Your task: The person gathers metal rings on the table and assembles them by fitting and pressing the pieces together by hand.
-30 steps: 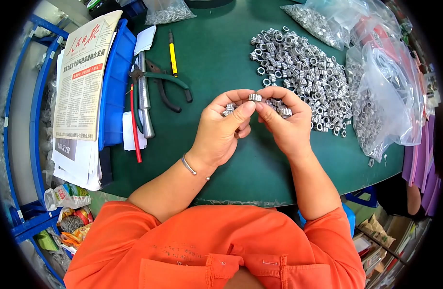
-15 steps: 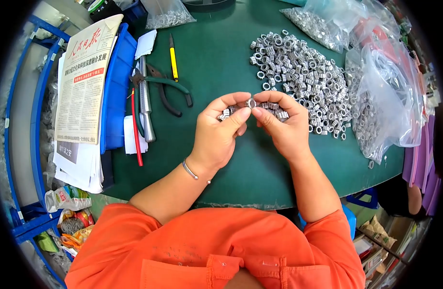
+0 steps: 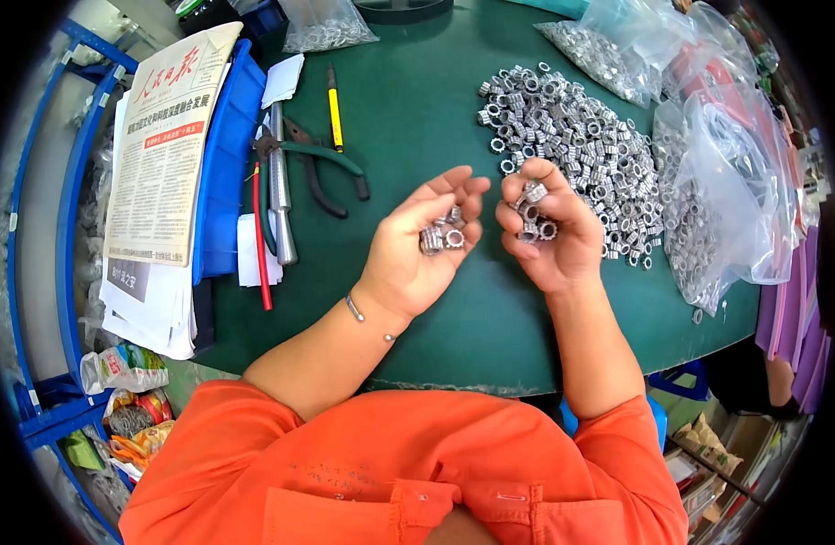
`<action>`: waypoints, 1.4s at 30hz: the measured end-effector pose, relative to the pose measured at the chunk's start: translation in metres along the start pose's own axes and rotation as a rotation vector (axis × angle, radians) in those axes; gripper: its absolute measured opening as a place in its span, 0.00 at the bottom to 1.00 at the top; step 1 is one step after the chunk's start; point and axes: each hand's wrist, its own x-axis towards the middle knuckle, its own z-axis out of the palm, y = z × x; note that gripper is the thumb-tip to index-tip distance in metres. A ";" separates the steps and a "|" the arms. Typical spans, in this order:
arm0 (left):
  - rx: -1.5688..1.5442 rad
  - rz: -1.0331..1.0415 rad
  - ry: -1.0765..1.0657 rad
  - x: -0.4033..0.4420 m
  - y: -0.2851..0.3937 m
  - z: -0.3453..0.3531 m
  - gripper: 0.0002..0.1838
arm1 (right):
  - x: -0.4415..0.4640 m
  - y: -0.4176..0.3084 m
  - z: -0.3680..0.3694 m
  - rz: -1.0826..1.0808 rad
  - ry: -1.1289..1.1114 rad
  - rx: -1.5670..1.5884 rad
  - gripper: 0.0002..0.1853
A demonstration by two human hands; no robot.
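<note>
My left hand [image 3: 407, 268] is cupped, palm up, with several small silvery metal rings [image 3: 443, 239] lying in its curled fingers. Facing it, a little to the right, my right hand [image 3: 570, 241] curls around more of these ridged rings [image 3: 536, 224], one of them near the thumb and fingertip. A gap of green table separates the two hands. Just beyond my right hand spreads a large loose pile of the same rings [image 3: 581, 145]. The fingers partly cover the held rings.
Pliers [image 3: 322, 159], a yellow pen [image 3: 334, 109], a metal rod [image 3: 279, 191] and a red stick [image 3: 260, 241] lie left. Beside them stands a blue bin [image 3: 225, 182] with a newspaper [image 3: 168, 145]. Clear plastic bags [image 3: 735, 191] of rings sit right of the pile.
My hands have moved apart from their meeting point, the right one shifting rightward. The ring pinched between them no longer shows there, and both palms have turned to show more rings.
</note>
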 end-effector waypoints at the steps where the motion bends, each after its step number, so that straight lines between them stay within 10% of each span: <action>1: -0.286 -0.142 0.041 0.002 0.002 0.001 0.17 | -0.002 -0.003 0.004 -0.003 0.060 0.016 0.10; 6: -0.379 -0.159 -0.053 0.002 0.004 -0.002 0.25 | -0.004 0.000 0.013 -0.026 0.274 -0.636 0.04; 9: -0.355 -0.189 -0.106 0.001 0.001 -0.009 0.27 | -0.001 0.019 0.014 -0.409 0.089 -1.493 0.08; 15: -0.352 -0.202 -0.103 0.002 0.000 -0.009 0.29 | -0.003 0.014 0.014 -0.319 0.064 -1.535 0.07; 21: -0.462 -0.194 -0.068 0.001 0.001 -0.003 0.27 | 0.001 -0.002 0.008 0.146 0.237 -0.200 0.06; 29: -0.498 -0.111 -0.057 0.001 0.003 -0.001 0.26 | -0.002 -0.008 0.018 0.156 0.213 -0.001 0.08; 37: -0.398 -0.072 -0.084 0.003 0.003 -0.003 0.26 | -0.007 0.021 0.021 -0.236 -0.001 -1.481 0.16; 42: -0.367 -0.056 -0.073 0.003 0.002 -0.002 0.26 | -0.006 0.011 0.023 0.076 0.125 -1.016 0.11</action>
